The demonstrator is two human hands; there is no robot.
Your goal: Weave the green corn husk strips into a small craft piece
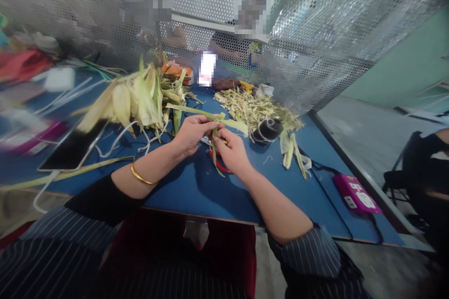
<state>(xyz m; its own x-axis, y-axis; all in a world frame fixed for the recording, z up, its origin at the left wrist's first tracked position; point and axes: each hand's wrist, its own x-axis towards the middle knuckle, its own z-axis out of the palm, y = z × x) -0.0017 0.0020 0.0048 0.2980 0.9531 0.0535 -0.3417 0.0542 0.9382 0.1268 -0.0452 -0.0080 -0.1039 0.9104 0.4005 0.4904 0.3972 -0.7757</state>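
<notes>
Both hands meet over the middle of the blue table. My left hand [192,134] pinches a pale green corn husk strip [191,109] near its crossing point. My right hand [232,149] is closed on the same husk piece from the other side, its fingertips almost touching the left ones. One strip end points left, another right, and a narrow end hangs down below the fingers. Red-handled scissors [220,165] lie on the table under my hands, partly hidden by them. A spool of black thread [267,131] rests to the right of my right hand.
A bundle of corn husks [136,96] lies left, beside a tablet-like dark screen [75,145] and white cables. Shredded husk [245,105] is heaped behind the spool. A purple power strip [357,194] sits at right. A perforated partition [217,4] closes the back; a person sits far right.
</notes>
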